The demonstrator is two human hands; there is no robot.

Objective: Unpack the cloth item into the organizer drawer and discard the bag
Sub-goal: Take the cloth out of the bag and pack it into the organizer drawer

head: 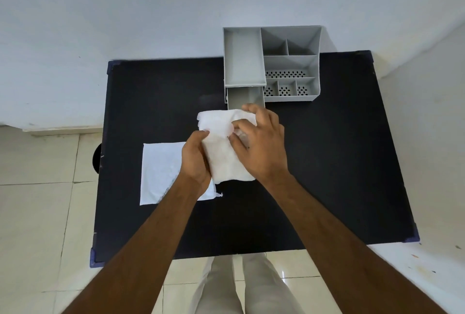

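Over the middle of the black table (327, 162) I hold a white bag with folded cloth inside (221, 152). My left hand (195, 160) grips its left side. My right hand (259, 145) pinches its upper right part, near the bag's mouth. A second flat white packet (161, 172) lies on the table to the left, partly under my left wrist. The grey organizer (292, 62) stands at the table's far edge. Its drawer (245, 98) is pulled out and looks empty, just beyond my right fingers.
The organizer has a long tray on the left and several small compartments with perforated floors on the right. A white wall rises behind the table. Tiled floor and my light trousers show below the near edge. A dark round object (97, 157) sits by the table's left side.
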